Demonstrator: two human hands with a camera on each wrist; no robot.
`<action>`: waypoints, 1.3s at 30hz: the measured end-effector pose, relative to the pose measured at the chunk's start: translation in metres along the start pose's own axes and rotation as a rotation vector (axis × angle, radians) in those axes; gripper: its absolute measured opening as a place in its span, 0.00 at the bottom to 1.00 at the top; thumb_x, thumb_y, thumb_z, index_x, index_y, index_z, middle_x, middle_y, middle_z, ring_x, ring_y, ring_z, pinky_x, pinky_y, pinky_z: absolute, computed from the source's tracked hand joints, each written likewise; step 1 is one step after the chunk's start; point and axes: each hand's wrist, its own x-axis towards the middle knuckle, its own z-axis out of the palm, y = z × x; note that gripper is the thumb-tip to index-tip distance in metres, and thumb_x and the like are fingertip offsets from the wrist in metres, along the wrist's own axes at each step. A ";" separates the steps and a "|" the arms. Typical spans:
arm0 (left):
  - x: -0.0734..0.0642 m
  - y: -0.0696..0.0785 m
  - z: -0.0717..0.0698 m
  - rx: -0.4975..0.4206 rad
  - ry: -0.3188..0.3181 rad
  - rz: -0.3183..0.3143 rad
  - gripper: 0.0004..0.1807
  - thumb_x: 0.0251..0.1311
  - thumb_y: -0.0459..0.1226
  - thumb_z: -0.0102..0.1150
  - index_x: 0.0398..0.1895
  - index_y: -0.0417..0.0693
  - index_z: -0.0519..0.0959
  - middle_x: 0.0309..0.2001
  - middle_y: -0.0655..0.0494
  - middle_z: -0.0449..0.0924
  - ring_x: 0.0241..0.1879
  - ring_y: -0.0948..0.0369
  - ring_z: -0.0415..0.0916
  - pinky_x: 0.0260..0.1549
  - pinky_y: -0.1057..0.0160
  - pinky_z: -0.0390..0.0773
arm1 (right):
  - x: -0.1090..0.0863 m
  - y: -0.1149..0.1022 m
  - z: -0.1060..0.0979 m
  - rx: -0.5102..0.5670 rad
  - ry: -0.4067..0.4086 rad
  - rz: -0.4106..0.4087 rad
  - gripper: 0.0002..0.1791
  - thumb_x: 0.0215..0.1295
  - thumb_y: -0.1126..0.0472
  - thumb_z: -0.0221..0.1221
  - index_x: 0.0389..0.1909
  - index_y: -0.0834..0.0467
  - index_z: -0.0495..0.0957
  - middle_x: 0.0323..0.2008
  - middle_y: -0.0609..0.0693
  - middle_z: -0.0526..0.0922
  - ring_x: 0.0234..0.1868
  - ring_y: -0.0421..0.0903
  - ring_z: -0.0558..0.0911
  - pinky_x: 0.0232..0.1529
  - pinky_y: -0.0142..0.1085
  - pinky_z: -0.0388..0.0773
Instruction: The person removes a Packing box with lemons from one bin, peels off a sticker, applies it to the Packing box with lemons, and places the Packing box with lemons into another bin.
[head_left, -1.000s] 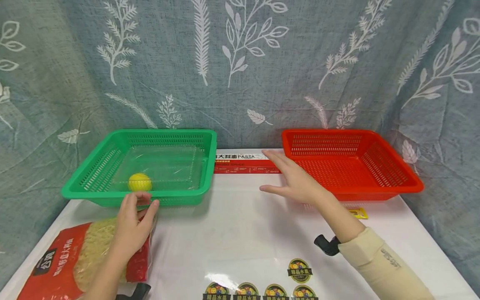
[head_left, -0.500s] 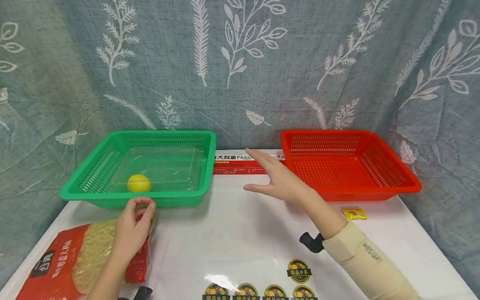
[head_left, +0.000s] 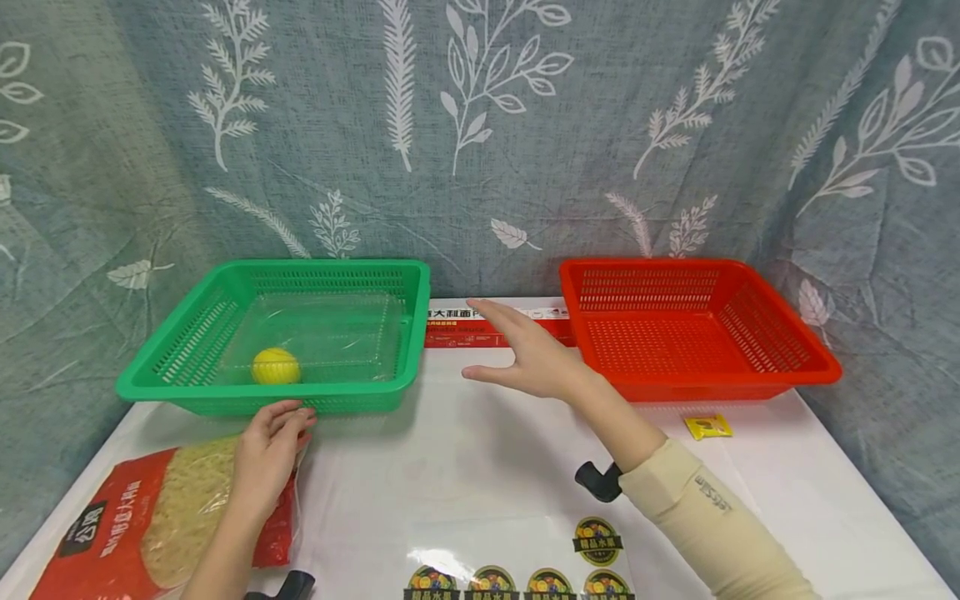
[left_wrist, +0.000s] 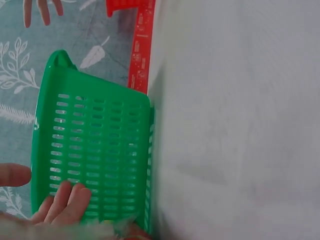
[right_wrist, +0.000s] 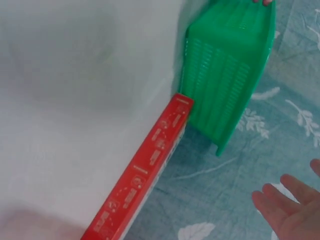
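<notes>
My left hand (head_left: 270,446) is at the near side of the green basket (head_left: 367,390), over the right end of a red bag of pasta (head_left: 123,521). Its fingers are loosely bent, with nothing seen between them. In the left wrist view the fingertips (left_wrist: 80,197) lie close against the basket's slotted wall; contact is unclear. My right hand (head_left: 528,354) hangs in the air between the baskets, fingers and thumb spread, holding nothing. Behind it lies a long red-and-white pasta box (head_left: 453,333). Inside the green basket are a ribbed yellow ball (head_left: 276,367) and a clear plastic container (head_left: 337,321).
A red basket (head_left: 705,381) stands at the back right, with a small yellow packet (head_left: 707,427) in front of it. Near the table's front edge lies a clear sheet with several round fruit stickers (head_left: 597,540). A patterned curtain (head_left: 480,200) closes off the back.
My right hand has moved left, away from the red basket and toward the green one, uncovering the yellow packet. My left hand has shifted slightly, its fingers and thumb now closer together.
</notes>
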 end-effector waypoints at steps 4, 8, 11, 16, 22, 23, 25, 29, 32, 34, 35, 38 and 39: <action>0.004 -0.001 0.002 -0.137 0.024 -0.070 0.25 0.67 0.38 0.42 0.62 0.32 0.55 0.50 0.41 0.71 0.34 0.79 0.72 0.37 0.78 0.75 | 0.006 -0.003 0.004 0.017 -0.005 0.008 0.45 0.54 0.40 0.60 0.70 0.48 0.52 0.67 0.47 0.58 0.66 0.45 0.58 0.60 0.47 0.64; 0.008 0.000 0.004 -0.259 0.039 -0.117 0.31 0.67 0.39 0.43 0.65 0.33 0.47 0.52 0.43 0.66 0.35 0.76 0.73 0.37 0.76 0.76 | 0.012 -0.007 0.009 0.025 -0.014 0.020 0.44 0.54 0.40 0.59 0.70 0.47 0.52 0.67 0.47 0.58 0.66 0.45 0.58 0.60 0.48 0.63; 0.010 0.001 0.005 -0.312 0.056 -0.127 0.31 0.67 0.40 0.43 0.66 0.33 0.45 0.53 0.41 0.64 0.34 0.76 0.73 0.37 0.75 0.76 | 0.017 -0.009 0.013 0.035 -0.017 0.025 0.44 0.54 0.40 0.59 0.70 0.46 0.52 0.67 0.46 0.58 0.66 0.45 0.58 0.60 0.48 0.63; 0.013 0.005 0.008 -0.416 0.087 -0.158 0.30 0.67 0.42 0.43 0.64 0.36 0.45 0.47 0.47 0.67 0.36 0.72 0.75 0.39 0.72 0.77 | 0.025 -0.011 0.022 0.051 -0.016 0.009 0.44 0.54 0.40 0.60 0.69 0.48 0.53 0.66 0.46 0.59 0.66 0.45 0.58 0.60 0.47 0.64; 0.017 0.009 0.010 -0.618 0.111 -0.208 0.26 0.65 0.44 0.46 0.56 0.45 0.46 0.40 0.52 0.64 0.39 0.64 0.71 0.41 0.70 0.77 | 0.034 -0.014 0.030 0.051 -0.022 -0.016 0.43 0.55 0.41 0.59 0.69 0.48 0.53 0.66 0.46 0.60 0.65 0.44 0.59 0.60 0.47 0.63; 0.018 0.010 0.010 -0.646 0.116 -0.207 0.24 0.65 0.43 0.47 0.55 0.47 0.47 0.40 0.52 0.63 0.39 0.63 0.71 0.41 0.70 0.77 | 0.036 -0.014 0.030 0.058 -0.021 -0.016 0.43 0.55 0.41 0.59 0.69 0.48 0.54 0.66 0.46 0.61 0.65 0.44 0.59 0.60 0.47 0.63; 0.021 0.009 0.011 -0.678 0.126 -0.190 0.23 0.65 0.43 0.47 0.52 0.48 0.48 0.39 0.52 0.62 0.38 0.63 0.70 0.41 0.70 0.77 | 0.038 -0.016 0.032 0.078 -0.020 -0.013 0.43 0.55 0.41 0.60 0.69 0.48 0.54 0.66 0.46 0.61 0.65 0.44 0.59 0.60 0.48 0.64; 0.029 0.005 0.016 -0.721 0.164 -0.167 0.24 0.64 0.41 0.50 0.52 0.48 0.48 0.40 0.53 0.62 0.35 0.65 0.71 0.41 0.70 0.77 | 0.044 -0.019 0.036 0.097 -0.029 -0.013 0.43 0.55 0.42 0.60 0.69 0.49 0.54 0.66 0.46 0.61 0.65 0.44 0.60 0.60 0.46 0.64; 0.032 0.001 0.019 -0.739 0.184 -0.159 0.26 0.63 0.39 0.51 0.54 0.48 0.46 0.43 0.54 0.62 0.36 0.66 0.72 0.43 0.69 0.76 | 0.049 -0.023 0.041 0.105 -0.040 -0.017 0.42 0.55 0.41 0.59 0.69 0.48 0.54 0.66 0.47 0.60 0.65 0.44 0.59 0.60 0.45 0.64; 0.033 -0.001 0.021 -0.770 0.190 -0.155 0.26 0.63 0.38 0.50 0.54 0.48 0.46 0.43 0.53 0.61 0.38 0.65 0.72 0.44 0.68 0.76 | 0.052 -0.025 0.044 0.111 -0.047 -0.015 0.42 0.55 0.40 0.59 0.69 0.47 0.54 0.66 0.47 0.60 0.65 0.44 0.59 0.61 0.45 0.63; 0.033 -0.001 0.022 -0.778 0.197 -0.156 0.26 0.63 0.37 0.50 0.55 0.48 0.45 0.44 0.53 0.61 0.39 0.65 0.72 0.44 0.68 0.76 | 0.054 -0.026 0.045 0.114 -0.046 -0.012 0.42 0.55 0.40 0.59 0.69 0.47 0.54 0.66 0.47 0.60 0.65 0.45 0.59 0.61 0.45 0.63; 0.031 0.003 0.024 -0.809 0.210 -0.165 0.26 0.64 0.36 0.49 0.56 0.48 0.45 0.45 0.52 0.60 0.40 0.64 0.71 0.44 0.68 0.76 | 0.059 -0.030 0.049 0.114 -0.043 -0.013 0.42 0.55 0.40 0.59 0.69 0.47 0.54 0.66 0.47 0.61 0.65 0.46 0.59 0.61 0.45 0.62; 0.030 0.004 0.025 -0.818 0.214 -0.165 0.26 0.64 0.35 0.49 0.56 0.48 0.46 0.44 0.52 0.60 0.39 0.64 0.71 0.44 0.69 0.76 | 0.060 -0.032 0.050 0.111 -0.041 -0.017 0.42 0.55 0.40 0.59 0.69 0.47 0.55 0.65 0.47 0.61 0.65 0.46 0.59 0.61 0.44 0.63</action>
